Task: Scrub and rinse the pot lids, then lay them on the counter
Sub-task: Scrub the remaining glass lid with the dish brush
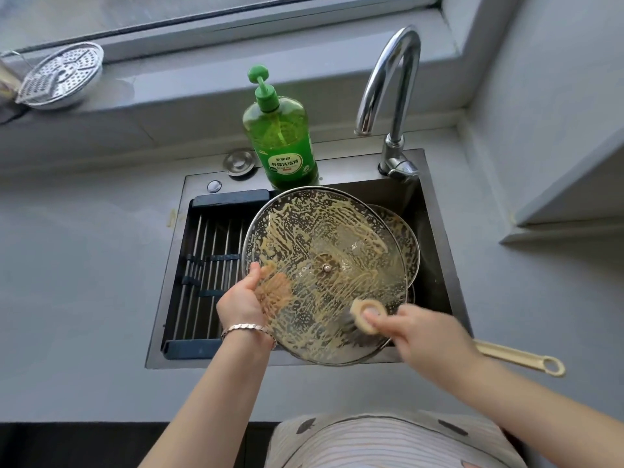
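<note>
We are holding the big lid [324, 231] up over the sink [435, 231], tipped so its inside faces us. Our left hand [241, 304] grips the left edge, thumb on the near side and fingers curled behind the glass. Our right hand [429, 332] is closed round the brush [366, 315], and the round brush head sits on the lower part of the lid. A second lid [403, 238] leans in the sink just behind the big one, dirty too.

The big lid is glass with a metal ring round it, so it is hard and will not bend, and it looks quite heavy for one hand. It can break if it drops or bangs the sink. Right now it is covered in yellow foam, so we think it is very slippery.

The best place to hold is the metal ring, pinched from both sides, just as the left hand does now. The knob is on the far side (we only see its little screw in the middle). We would press softly with the brush so the lid does not slide out. Nothing is rinsed yet, and no lid lies on the table [84, 282].
</note>
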`<move>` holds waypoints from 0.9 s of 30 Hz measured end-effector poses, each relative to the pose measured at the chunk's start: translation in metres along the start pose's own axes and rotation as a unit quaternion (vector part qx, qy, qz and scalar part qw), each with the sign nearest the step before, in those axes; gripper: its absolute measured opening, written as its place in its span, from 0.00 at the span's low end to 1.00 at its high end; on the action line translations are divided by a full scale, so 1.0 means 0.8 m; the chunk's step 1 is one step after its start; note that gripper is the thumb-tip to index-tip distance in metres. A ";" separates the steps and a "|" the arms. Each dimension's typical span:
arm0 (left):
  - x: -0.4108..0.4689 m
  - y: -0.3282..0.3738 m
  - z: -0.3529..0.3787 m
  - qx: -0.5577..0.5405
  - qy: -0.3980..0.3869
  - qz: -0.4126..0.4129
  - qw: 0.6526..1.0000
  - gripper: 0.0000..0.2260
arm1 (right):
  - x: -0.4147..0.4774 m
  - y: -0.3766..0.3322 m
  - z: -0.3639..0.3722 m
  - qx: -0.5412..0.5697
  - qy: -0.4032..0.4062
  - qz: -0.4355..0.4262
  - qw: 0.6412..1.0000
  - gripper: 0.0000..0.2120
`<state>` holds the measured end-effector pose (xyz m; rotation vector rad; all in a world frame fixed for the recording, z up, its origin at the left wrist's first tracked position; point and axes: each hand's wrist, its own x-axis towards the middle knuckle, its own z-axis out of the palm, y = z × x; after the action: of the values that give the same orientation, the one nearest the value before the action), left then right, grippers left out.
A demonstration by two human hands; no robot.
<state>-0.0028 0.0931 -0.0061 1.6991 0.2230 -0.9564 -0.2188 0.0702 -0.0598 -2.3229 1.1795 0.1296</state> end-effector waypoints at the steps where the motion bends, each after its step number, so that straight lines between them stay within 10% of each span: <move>1: -0.001 0.000 0.000 0.002 -0.002 0.002 1.000 0.08 | 0.011 0.023 -0.006 -0.014 0.005 0.075 0.997 0.20; 27: 0.006 -0.009 0.000 0.087 -0.060 -0.023 0.994 0.16 | 0.050 0.041 -0.013 -0.028 0.039 0.115 0.992 0.18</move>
<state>-0.0042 0.0942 -0.0147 1.7933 0.1022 -1.1359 -0.2207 0.0205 -0.0770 -2.2518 1.4984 0.1563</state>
